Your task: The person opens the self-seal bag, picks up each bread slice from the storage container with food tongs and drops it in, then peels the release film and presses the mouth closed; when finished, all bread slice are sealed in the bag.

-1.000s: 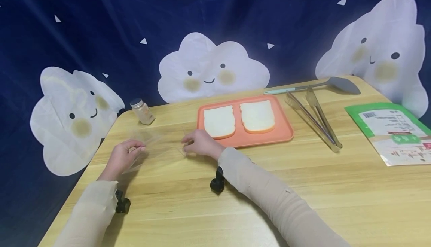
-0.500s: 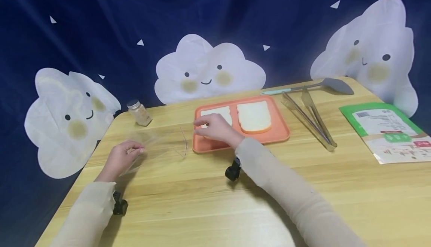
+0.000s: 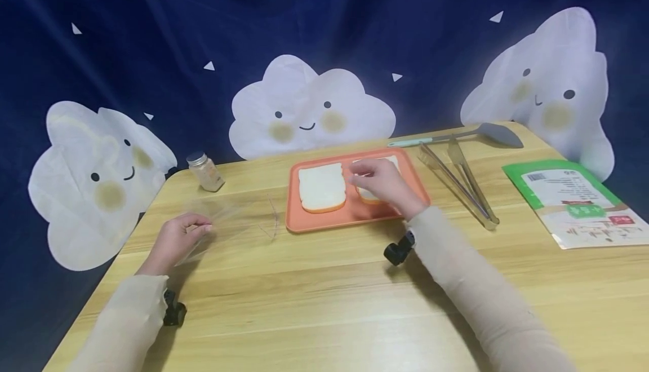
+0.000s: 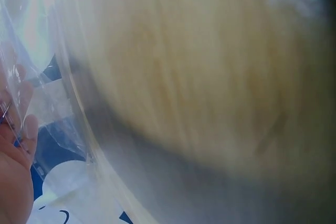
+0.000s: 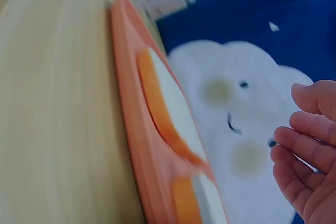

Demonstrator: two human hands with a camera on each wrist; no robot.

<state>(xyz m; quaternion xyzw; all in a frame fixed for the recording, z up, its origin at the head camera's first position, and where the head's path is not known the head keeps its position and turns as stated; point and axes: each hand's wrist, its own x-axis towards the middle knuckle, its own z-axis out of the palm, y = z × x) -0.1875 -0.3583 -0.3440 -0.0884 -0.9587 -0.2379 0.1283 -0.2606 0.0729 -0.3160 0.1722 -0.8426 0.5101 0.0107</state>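
Note:
My left hand [image 3: 177, 239] pinches the edge of a clear plastic bag [image 3: 238, 217], whose mouth lies to the right over the table. In the left wrist view the thin film [image 4: 65, 129] crosses the fingers. An orange tray [image 3: 299, 225] bears two bread slices, a left slice [image 3: 321, 187] in full view and a right slice [image 3: 366, 195] partly hidden. Over the right slice hovers my right hand [image 3: 387, 186], its fingers loosely bent and holding nothing. The right wrist view shows that hand [image 5: 310, 161] apart from the tray.
A small lidded jar [image 3: 205, 173] stands behind the bag. Metal tongs [image 3: 466, 191] lie right of the tray, with a grey spatula [image 3: 499, 134] behind them. A green-and-white package [image 3: 573, 203] lies at the right. A dark cloud-print curtain [image 3: 431, 22] hangs behind the table.
My right hand has left the bag's mouth and moved right, past the left bread slice to above the right one. My left hand has kept its pinch on the bag.

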